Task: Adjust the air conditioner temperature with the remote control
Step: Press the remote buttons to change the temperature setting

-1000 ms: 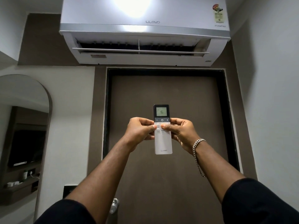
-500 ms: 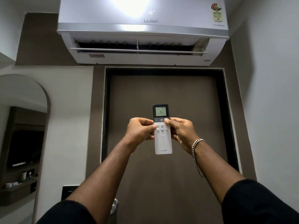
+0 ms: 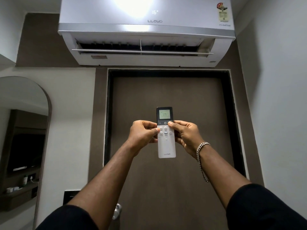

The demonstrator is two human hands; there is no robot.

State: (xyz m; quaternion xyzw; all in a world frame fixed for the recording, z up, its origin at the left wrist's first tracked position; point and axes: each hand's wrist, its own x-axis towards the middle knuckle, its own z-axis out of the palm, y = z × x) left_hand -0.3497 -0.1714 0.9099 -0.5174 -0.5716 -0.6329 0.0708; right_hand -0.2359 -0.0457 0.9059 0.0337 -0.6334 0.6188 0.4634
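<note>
1. Remote control (image 3: 166, 143): held upright between both hands, raised before the door (image 3: 166, 188) and aimed toward the air conditioner (image 3: 146, 35) mounted above.
2. Left hand (image 3: 142, 134): fingers clamped on the remote's left edge, thumb resting beside the round buttons.
3. Right hand (image 3: 186, 135): fingers closed on the right edge, thumb tip on the dark strip's right end.
4. Step in hand: raising the setpoint; the remote's screen (image 3: 164, 114) reads 17, the unit's display (image 3: 154, 12) 16.
5. Next move, by judgement: keep the remote aimed upward until both readings agree, then press again if needed.
</note>
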